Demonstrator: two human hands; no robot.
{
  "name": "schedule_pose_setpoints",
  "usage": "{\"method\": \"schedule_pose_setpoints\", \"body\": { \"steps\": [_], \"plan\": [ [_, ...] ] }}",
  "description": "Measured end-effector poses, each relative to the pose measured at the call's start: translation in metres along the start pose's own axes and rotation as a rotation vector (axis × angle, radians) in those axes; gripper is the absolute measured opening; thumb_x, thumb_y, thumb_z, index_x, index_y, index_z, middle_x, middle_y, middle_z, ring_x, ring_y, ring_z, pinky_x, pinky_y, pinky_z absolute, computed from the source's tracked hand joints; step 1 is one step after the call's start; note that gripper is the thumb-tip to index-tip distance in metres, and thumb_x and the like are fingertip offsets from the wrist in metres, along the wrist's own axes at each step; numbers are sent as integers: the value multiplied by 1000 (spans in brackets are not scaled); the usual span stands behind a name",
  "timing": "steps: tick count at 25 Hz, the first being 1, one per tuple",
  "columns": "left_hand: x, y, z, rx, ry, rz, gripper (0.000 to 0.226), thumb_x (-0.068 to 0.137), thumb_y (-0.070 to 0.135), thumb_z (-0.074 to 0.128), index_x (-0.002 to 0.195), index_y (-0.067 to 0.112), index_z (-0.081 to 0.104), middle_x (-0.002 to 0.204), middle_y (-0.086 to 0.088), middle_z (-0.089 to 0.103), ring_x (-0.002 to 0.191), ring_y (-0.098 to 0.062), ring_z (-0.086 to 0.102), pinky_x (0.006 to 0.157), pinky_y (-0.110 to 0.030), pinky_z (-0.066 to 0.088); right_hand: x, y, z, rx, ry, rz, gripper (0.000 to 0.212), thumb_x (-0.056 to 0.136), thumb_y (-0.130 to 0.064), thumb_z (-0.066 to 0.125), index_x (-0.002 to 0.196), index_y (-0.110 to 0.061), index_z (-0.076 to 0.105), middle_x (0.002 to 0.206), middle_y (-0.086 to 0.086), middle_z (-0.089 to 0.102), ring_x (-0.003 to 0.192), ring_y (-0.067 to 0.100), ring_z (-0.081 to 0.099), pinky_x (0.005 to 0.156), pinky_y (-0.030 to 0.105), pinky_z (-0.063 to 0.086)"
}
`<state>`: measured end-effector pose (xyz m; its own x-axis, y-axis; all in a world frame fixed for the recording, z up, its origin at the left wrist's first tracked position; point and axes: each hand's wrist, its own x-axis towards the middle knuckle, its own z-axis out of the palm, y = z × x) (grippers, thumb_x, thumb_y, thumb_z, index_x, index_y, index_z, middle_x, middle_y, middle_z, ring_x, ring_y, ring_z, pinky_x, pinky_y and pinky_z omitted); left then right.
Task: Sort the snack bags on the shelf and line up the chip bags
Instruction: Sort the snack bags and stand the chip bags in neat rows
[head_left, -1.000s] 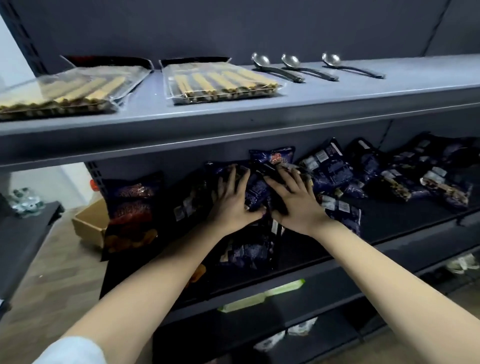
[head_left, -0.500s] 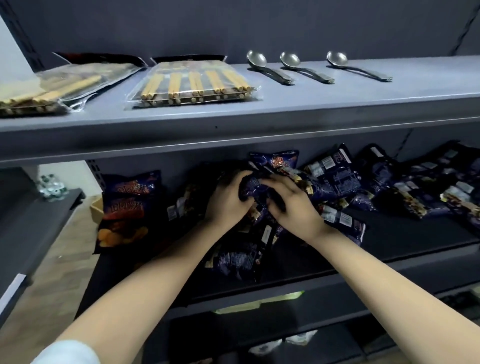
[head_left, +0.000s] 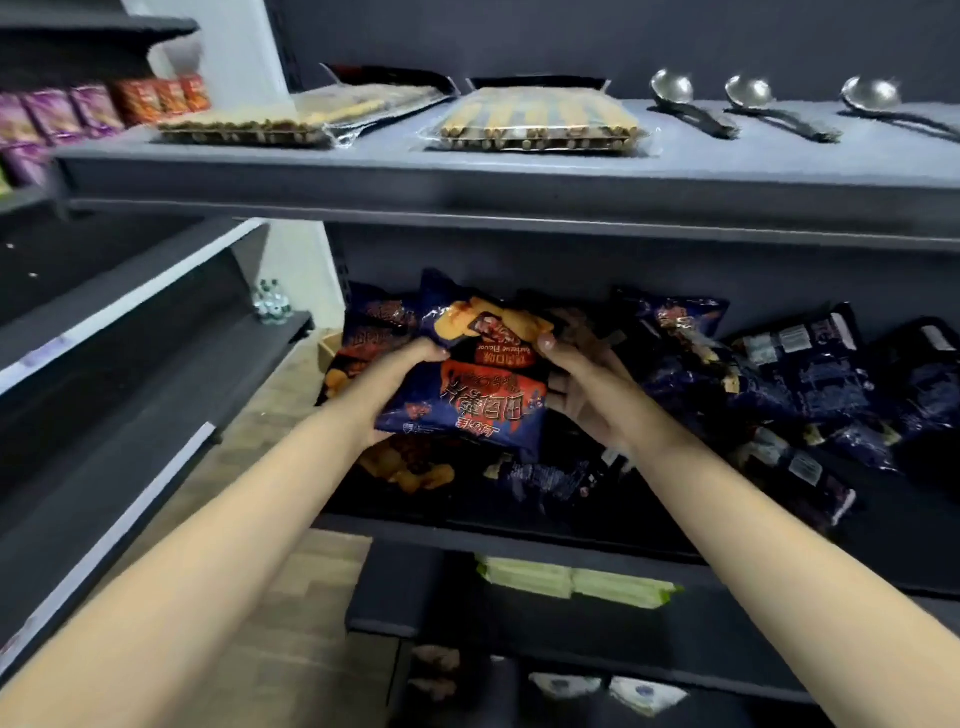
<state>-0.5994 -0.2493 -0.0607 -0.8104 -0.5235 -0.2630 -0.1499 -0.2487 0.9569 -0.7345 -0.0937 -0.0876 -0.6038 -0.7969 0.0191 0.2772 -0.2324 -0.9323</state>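
A dark blue, glossy plastic chip bag (head_left: 483, 395) with red and orange print is held in the air in front of the dark middle shelf, and its printed text is upside down. It is gripped at both sides. The left hand (head_left: 400, 384) is curled round its left edge, and the right hand (head_left: 592, 400) pinches its right edge, with the thumb on the front and the fingers behind.

The step in hand seems to be the placing of this bag into a row. To do it well, the bag should probably be turned until the text reads upright. Then it can be set just beside the second dark blue chip bag (head_left: 371, 338), which stands behind and to the left of the grip. A light grip is advised, because the chips are easily crushed.

Little room is left above the grip by the grey upper shelf board (head_left: 467, 195), so the turn is better made in front of it. Directly under the grip lies a flat bag with orange chips printed on it (head_left: 415, 470). To the right of the grip a loose heap of dark blue snack bags (head_left: 789, 374) is spread. Both can be pushed by accident. Open room is seen only toward the person, before the front lip of the shelf (head_left: 519, 538).
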Motion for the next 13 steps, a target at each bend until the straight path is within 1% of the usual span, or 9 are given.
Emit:
{"method": "schedule_pose_setpoints", "body": {
  "steps": [2,4,5,6,7,9,10,12,13],
  "plan": [
    [-16,-14,-26,-9,78,-55,23,74,22,64,93,13,56,70,-7,66,61,-21,63,59,-27,51,5,19,20,4,-85,100,47,81,-14,66,125,-16,50,113,7,67,95,22,68,73,35,57],
    [-31,-25,-48,-73,104,-69,11,83,23,57,88,13,56,63,-5,67,55,-18,64,55,-25,53,8,37,42,-42,-114,161,40,84,-5,62,122,-15,53,109,6,68,89,21,69,65,33,57],
    [-39,-29,-58,-138,119,-79,16,88,28,51,87,13,57,63,-5,68,54,-18,65,54,-25,53,10,45,53,-27,-111,183,40,84,-4,62,121,-15,54,106,5,68,86,18,69,64,32,57],
    [-44,-33,-69,-247,128,-70,28,91,36,44,89,13,58,67,-5,70,58,-19,66,55,-26,55,12,52,65,35,-85,203,40,84,-3,61,122,-13,55,103,5,68,82,16,69,63,30,57],
    [-46,-36,-78,-399,146,-28,40,92,46,38,95,12,59,73,-7,71,64,-21,69,60,-30,57,15,58,76,131,-31,232,38,84,-2,61,121,-12,55,100,5,68,77,14,70,60,28,57],
    [-49,-46,-93,-679,187,122,56,90,59,35,111,11,55,87,-11,69,79,-28,69,76,-39,56,21,69,105,356,103,307,29,86,-3,60,114,-8,58,97,8,67,70,14,69,56,26,57],
    [-50,-51,-94,-708,202,192,60,87,62,38,116,12,53,98,-11,67,87,-29,68,84,-41,54,22,76,119,446,156,327,26,87,-3,60,112,-8,59,100,11,67,69,16,69,55,27,58],
    [-49,-65,-86,-500,222,242,59,83,59,51,119,13,55,114,-12,64,101,-28,64,92,-41,51,21,88,145,533,238,330,28,86,-2,60,114,-7,58,108,15,64,75,19,68,58,30,58],
    [-45,-70,-84,-360,250,253,50,82,50,60,117,13,57,114,-12,66,102,-28,64,92,-41,51,19,93,154,543,263,322,32,86,-2,60,117,-8,56,110,14,63,84,21,67,63,33,59]
  ]
}}
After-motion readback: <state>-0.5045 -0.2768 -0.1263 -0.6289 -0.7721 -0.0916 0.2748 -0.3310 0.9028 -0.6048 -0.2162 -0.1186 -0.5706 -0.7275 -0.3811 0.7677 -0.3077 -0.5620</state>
